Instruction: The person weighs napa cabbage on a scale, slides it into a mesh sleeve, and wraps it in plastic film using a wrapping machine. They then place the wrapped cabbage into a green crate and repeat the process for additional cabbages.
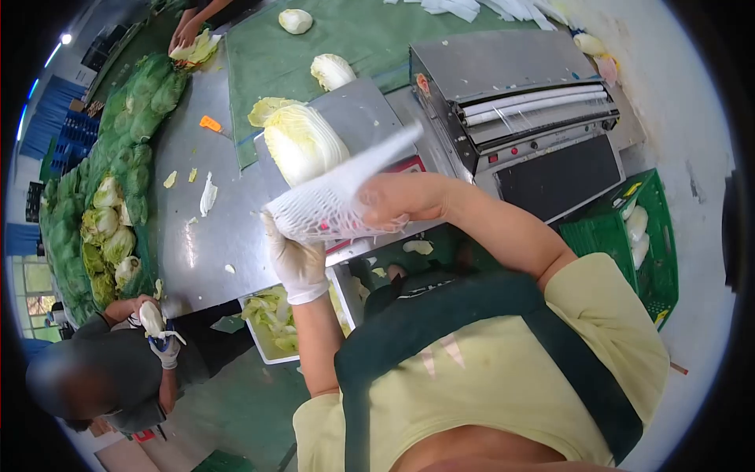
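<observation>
A white foam net sleeve [326, 200] stretches between my two hands, its narrow end pointing up to the right. My left hand [297, 263], in a white glove, pinches the sleeve's near left edge. Bare, my right hand [389, 203] has its fingers closed on the sleeve's right side. Just behind it, a trimmed napa cabbage [303, 145] lies on the metal scale platform [373, 110], partly covered by the sleeve in this view. The red-edged front of the scale shows beneath my hands.
A film wrapping machine [527, 102] stands to the right, with a green crate [661, 259] of wrapped cabbages below. Two cabbages lie farther back, near an orange-handled knife [211, 123]. Net bags of cabbages [118, 169] line the left side. Two co-workers handle cabbages; a leaf bin [271, 350] sits below.
</observation>
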{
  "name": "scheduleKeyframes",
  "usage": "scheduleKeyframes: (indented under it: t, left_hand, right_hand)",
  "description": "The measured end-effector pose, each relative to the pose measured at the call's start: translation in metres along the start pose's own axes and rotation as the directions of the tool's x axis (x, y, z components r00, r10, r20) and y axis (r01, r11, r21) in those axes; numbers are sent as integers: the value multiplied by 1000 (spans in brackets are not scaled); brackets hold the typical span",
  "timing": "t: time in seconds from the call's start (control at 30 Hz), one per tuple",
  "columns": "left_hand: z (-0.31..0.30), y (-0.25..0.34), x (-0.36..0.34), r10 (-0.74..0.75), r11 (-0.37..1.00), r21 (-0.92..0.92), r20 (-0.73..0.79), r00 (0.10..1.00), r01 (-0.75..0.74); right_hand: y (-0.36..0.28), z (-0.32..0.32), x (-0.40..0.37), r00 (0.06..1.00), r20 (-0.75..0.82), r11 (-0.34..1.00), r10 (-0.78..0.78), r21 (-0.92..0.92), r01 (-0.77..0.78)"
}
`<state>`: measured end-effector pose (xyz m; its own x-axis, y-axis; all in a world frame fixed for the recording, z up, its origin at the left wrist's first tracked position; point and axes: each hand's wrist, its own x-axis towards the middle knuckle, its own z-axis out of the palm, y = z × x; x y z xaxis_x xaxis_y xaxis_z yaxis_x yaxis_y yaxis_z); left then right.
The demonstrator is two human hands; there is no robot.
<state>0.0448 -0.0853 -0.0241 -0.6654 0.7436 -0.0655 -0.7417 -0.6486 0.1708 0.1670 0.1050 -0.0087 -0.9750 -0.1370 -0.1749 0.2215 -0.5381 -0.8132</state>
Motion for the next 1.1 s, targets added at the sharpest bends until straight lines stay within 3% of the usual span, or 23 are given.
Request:
scheduleKeyframes:
  t: [0.07, 0.1, 0.2, 0.23, 0.3, 0.37, 0.43, 0.47, 0.53, 0.57, 0.67, 0.7, 0.77, 0.8, 0.87, 0.9, 0.93, 1.0, 1.03, 1.1]
  left_hand:
    - [11, 1, -6, 67, 991, 106, 150, 986, -84]
    - [15, 2, -10, 113, 973, 196, 80, 990, -126]
    - [19, -4, -30, -174, 930, 339, 67, 982, 142]
    - [13, -10, -29, -305, 868, 385, -87, 948, 315]
    - [-6, -9, -32, -479, 645, 645, -78, 874, 410]
    - [-26, -1, -26, -480, 589, 752, 30, 877, 296]
    - [-23, -8, -16, -264, 779, 619, 182, 947, 98]
    - [-18, -13, -12, -149, 827, 559, 134, 980, 49]
    - [-2, -26, -8, 75, 896, 439, 10, 997, -72]
    - [2, -32, -7, 48, 918, 396, -34, 998, -30]
    - [-18, -35, -10, -164, 954, 256, 13, 986, 155]
    - [-20, -38, -14, -137, 909, 384, -86, 987, 160]
    - [-16, -42, -12, -274, 916, 326, 85, 958, 233]
    - [-13, -44, -12, -334, 914, 298, 172, 927, 274]
    - [-16, -38, -12, -267, 839, 527, 177, 947, 138]
    - [-20, -31, -11, -225, 775, 630, 186, 956, 60]
    - [-22, -27, -12, -184, 692, 722, 197, 963, -15]
    - [-17, -27, -13, -109, 803, 596, 109, 988, 23]
    - [-13, -31, -12, -78, 838, 545, 89, 993, 17]
    - [-4, -34, -14, -99, 890, 454, 100, 990, 43]
  right_hand:
    - [-15, 4, -15, 998, -55, 961, -6, -276, -10]
    - [-7, -17, -8, 989, -83, 985, -124, -133, 113]
    - [-24, -44, -17, 960, -118, 943, -255, 190, 274]
    - [-25, -42, -20, 955, -11, 910, -298, 300, 287]
    - [-22, -25, -18, 974, -107, 938, -201, 266, 223]
    - [-12, -23, -12, 986, -128, 946, -104, 292, 138]
    - [0, -24, -9, 989, -146, 918, -2, 392, 59]
    - [2, -22, -9, 981, -184, 891, 56, 452, 34]
    - [16, -25, -2, 993, -111, 807, -41, 582, 98]
    - [21, -27, 2, 992, -80, 757, -94, 642, 124]
    - [-16, 9, -4, 970, -241, 720, -34, 668, 191]
    - [-10, 1, -5, 983, -173, 733, -61, 661, 162]
    - [8, -21, -10, 994, -34, 763, -108, 638, 105]
    - [8, -18, -12, 994, -31, 835, -109, 540, 108]
    - [9, -8, -19, 994, -24, 941, -107, 322, 109]
    - [10, -5, -19, 992, 62, 959, -108, 270, 87]
    - [7, -2, -22, 999, 27, 994, -35, 104, 32]
    - [-7, 2, -27, 994, -70, 969, 88, -223, -101]
    - [6, -13, -16, 997, 60, 993, 56, 104, -62]
    - [0, -12, -20, 978, -192, 982, -86, 149, 116]
